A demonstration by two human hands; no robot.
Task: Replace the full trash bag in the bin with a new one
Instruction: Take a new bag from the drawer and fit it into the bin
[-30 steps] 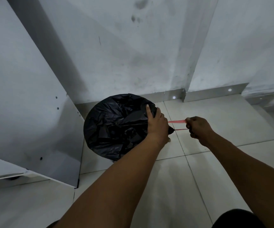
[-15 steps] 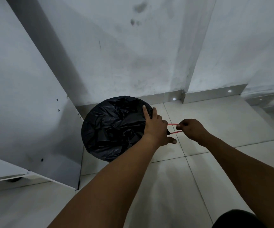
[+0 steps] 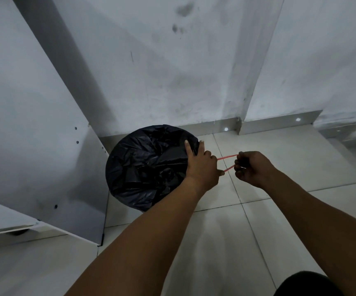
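A black trash bag (image 3: 147,165) covers the round bin, which stands on the tiled floor against the wall. My left hand (image 3: 202,165) rests on the bag's right edge, index finger and thumb spread over the plastic. A red drawstring (image 3: 226,162) runs in two strands from under that hand out to the right. My right hand (image 3: 250,167) pinches the string's far end in curled fingers, a short way right of the bin. The bin itself is hidden under the bag.
A white cabinet panel (image 3: 33,135) stands close on the bin's left, its lower corner by my left forearm. A stained wall (image 3: 172,71) with a metal skirting (image 3: 279,122) runs behind. Pale floor tiles (image 3: 226,242) spread to the right and toward me.
My right hand drew closer to the bin, then pulled the red drawstring back out a little to the right. My left hand stayed on the bag's right edge, its fingers shifting slightly.
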